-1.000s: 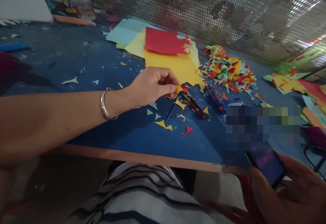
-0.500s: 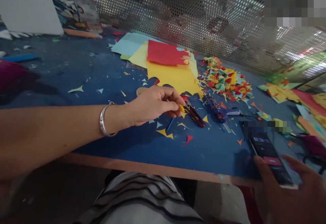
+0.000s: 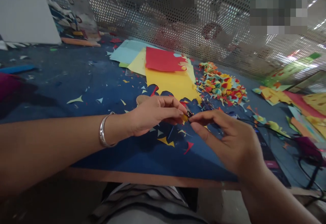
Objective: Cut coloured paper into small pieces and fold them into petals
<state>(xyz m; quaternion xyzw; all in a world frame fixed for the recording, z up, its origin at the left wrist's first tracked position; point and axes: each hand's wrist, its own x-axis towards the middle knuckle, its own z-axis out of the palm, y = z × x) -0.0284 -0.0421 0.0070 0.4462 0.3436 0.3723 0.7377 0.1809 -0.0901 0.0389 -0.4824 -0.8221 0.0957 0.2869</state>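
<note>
My left hand (image 3: pixel 160 113), with a silver bangle on its wrist, is closed in a pinch on a small yellow paper piece (image 3: pixel 185 118). Close to its fingertips, my right hand (image 3: pixel 226 135) has thumb and forefinger nearly together; what lies between them, if anything, is too small to make out. Behind the fingertips a dark-handled tool (image 3: pixel 189 114) lies mostly hidden. Past my right hand is a phone (image 3: pixel 271 163), partly covered by the wrist. Paper scraps (image 3: pixel 166 142) are scattered on the blue table below my hands.
Red (image 3: pixel 163 59), yellow and light blue paper sheets lie beyond my hands. A heap of colourful folded paper pieces (image 3: pixel 224 85) sits to their right, before a perforated metal screen (image 3: pixel 152 17). A black cable (image 3: pixel 270 127) runs along the right. More cut paper (image 3: pixel 277 96) lies far right.
My right hand has let go of the phone, now resting on the table, and moved left to meet my left hand. The left hand keeps its pinch on the yellow paper piece.
</note>
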